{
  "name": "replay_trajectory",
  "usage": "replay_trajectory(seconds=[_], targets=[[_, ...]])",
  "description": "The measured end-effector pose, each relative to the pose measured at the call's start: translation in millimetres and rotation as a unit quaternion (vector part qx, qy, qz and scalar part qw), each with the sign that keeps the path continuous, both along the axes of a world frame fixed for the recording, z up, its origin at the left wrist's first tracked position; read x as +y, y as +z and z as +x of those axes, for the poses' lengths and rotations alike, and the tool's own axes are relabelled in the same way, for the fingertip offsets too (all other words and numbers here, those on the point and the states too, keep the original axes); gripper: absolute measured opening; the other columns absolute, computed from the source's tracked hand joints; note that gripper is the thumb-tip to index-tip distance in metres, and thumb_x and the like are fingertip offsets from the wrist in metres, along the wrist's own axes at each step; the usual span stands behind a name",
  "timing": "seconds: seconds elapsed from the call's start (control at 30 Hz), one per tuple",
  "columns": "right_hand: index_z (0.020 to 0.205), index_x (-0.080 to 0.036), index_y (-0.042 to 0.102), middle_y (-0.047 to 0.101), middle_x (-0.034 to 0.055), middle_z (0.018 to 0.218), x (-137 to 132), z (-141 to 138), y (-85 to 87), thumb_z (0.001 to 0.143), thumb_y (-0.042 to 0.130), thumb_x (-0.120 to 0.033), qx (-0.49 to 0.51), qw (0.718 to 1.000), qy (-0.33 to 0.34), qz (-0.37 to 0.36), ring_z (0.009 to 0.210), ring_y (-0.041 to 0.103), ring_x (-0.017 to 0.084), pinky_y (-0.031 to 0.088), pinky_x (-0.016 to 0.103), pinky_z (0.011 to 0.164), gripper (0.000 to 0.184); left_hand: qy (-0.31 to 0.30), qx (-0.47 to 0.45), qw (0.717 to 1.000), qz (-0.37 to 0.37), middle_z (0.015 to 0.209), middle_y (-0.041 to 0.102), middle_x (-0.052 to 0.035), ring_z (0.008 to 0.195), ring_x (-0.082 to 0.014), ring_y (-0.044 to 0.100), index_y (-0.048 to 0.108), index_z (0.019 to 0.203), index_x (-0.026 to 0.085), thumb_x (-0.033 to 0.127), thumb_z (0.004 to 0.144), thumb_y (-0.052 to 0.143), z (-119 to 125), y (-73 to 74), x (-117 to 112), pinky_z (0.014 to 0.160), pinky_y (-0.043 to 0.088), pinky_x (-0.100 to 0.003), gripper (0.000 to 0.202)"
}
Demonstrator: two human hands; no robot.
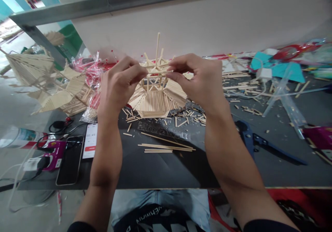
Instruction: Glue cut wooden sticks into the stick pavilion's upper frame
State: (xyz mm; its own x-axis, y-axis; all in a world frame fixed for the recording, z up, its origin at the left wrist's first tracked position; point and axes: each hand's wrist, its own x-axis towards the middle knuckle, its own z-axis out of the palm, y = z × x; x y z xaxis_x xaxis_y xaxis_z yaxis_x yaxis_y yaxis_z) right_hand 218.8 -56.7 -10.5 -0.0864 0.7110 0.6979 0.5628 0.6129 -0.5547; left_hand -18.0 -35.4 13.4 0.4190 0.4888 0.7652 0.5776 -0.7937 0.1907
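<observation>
A small model roof (157, 99) made of thin wooden sticks stands on the dark table (160, 169), with an upright stick rising from its middle. My left hand (119, 83) and my right hand (201, 80) are raised in front of it. Both pinch the two ends of one thin wooden stick (157, 72) held level across the top of the model's frame. The fingers of each hand are pressed together on that stick. Several long loose sticks (166, 145) lie on the table below my hands.
Stick offcuts litter the table around the model. Finished stick panels (64, 93) and plastic bags of sticks (92, 86) lie at the left. Two phones (71, 159) and a magenta tool (53, 154) sit at front left. Blue-handled pliers (255, 142) lie at the right.
</observation>
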Motion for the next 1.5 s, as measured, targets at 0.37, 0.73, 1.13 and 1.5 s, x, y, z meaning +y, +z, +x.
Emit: replay_trajectory(seconds=[0.37,0.73,1.13,1.5], targets=[[0.091,-0.024,0.080,0.079,0.0011,0.089,-1,4,3.3,0.088,0.074,-0.029,0.005,1.000,0.005,-0.001,0.082,0.073,0.020,0.059,0.037,0.079,0.007,0.054,0.062,0.991,-0.104,0.105,0.072,-0.0020,0.094,-0.0183,0.063,0.071,0.099,0.032,0.028,0.097,0.051,1,13.3,-14,0.076,0.051,-0.036,0.020],[0.091,-0.023,0.079,0.076,0.0005,0.081,1,4,0.0,0.087,0.073,-0.031,0.103,0.992,0.043,-0.064,0.071,0.072,0.017,0.064,0.035,0.071,0.011,0.045,0.059,0.994,-0.085,0.103,0.071,-0.0021,0.091,-0.0163,0.063,0.071,0.099,0.029,0.026,0.101,0.053,1,9.4,-11,0.073,0.048,-0.036,0.018],[0.086,-0.023,0.069,0.073,0.0032,0.079,7,6,-2.0,0.092,0.062,-0.063,0.167,0.981,0.038,-0.091,0.070,0.072,0.016,0.065,0.032,0.067,0.041,0.012,0.004,0.997,-0.080,0.091,0.076,0.0001,0.079,-0.0117,0.067,0.074,0.095,0.024,0.026,0.094,0.066,-1,2.2,-4,0.068,0.055,-0.028,0.009],[0.078,-0.024,0.068,0.073,0.0015,0.077,8,8,-2.5,0.080,0.083,-0.038,0.146,0.988,0.009,-0.042,0.065,0.068,0.017,0.060,0.035,0.064,0.020,0.012,-0.074,0.994,-0.084,0.083,0.078,0.0014,0.069,-0.0113,0.070,0.077,0.084,0.022,0.022,0.085,0.073,4,-2.5,-2,0.066,0.060,-0.025,0.004]])
